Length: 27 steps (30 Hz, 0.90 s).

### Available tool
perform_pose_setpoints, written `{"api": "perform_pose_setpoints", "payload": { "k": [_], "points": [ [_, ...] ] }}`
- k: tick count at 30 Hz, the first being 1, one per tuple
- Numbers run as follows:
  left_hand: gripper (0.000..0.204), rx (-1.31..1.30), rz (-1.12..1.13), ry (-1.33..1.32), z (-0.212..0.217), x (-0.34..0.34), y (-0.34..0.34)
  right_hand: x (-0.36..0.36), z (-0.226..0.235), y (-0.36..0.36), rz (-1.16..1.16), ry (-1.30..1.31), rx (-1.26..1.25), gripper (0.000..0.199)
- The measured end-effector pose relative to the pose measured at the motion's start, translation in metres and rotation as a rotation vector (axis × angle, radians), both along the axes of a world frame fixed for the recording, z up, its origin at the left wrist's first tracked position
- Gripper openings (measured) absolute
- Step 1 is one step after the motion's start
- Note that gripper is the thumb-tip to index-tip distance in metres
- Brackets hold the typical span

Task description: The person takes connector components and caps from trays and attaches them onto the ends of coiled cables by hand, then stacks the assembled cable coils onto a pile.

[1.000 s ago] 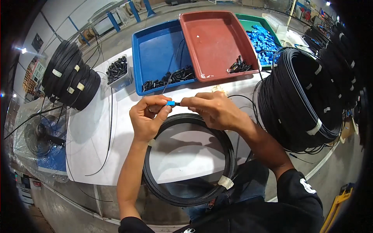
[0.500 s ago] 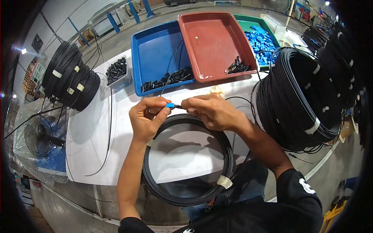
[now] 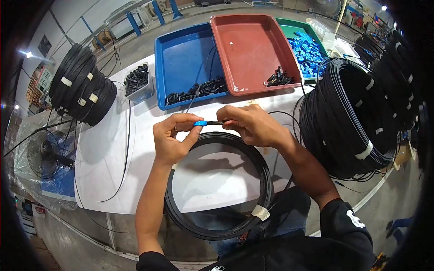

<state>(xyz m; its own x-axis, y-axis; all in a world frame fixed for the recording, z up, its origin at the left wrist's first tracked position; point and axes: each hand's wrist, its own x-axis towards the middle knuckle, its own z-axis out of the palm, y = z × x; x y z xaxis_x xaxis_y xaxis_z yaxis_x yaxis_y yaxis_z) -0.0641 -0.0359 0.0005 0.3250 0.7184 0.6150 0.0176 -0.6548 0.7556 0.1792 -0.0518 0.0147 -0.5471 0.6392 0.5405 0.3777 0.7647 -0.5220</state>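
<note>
blue cap [image 3: 200, 123] pinched in left hand [image 3: 172, 137]; right hand [image 3: 253, 124] grips black connector [image 3: 216, 122]. cable coil [image 3: 219, 185] below, blue tray [image 3: 187, 63] and red tray [image 3: 253, 49] behind.

Bright, even light from overhead fills the scene. The white worktop [image 3: 113, 153] just below the grip reflects it strongly, and soft shadows of the hands and forearms fall there. Small lamps glare far up-left and up-right of the grip. Focus is sharp around the grip; toward the rim straight edges bend, detail smears, and the corners go black.
</note>
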Motion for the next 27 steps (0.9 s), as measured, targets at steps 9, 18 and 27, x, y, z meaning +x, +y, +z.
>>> {"api": "perform_pose_setpoints", "payload": {
  "k": [9, 18, 27],
  "points": [
    [0.045, 0.220, 0.148, 0.357, 0.009, 0.009, -0.010, -0.007, 0.003, -0.009, -0.109, -0.134, 0.025, 0.020],
    [0.043, 0.287, 0.201, 0.430, 0.010, 0.014, -0.027, -0.012, -0.005, -0.012, -0.087, -0.130, 0.097, 0.023],
    [0.048, 0.253, 0.171, 0.338, 0.011, 0.012, -0.028, -0.017, -0.007, -0.011, -0.055, -0.058, 0.239, 0.018]
  ]
}}
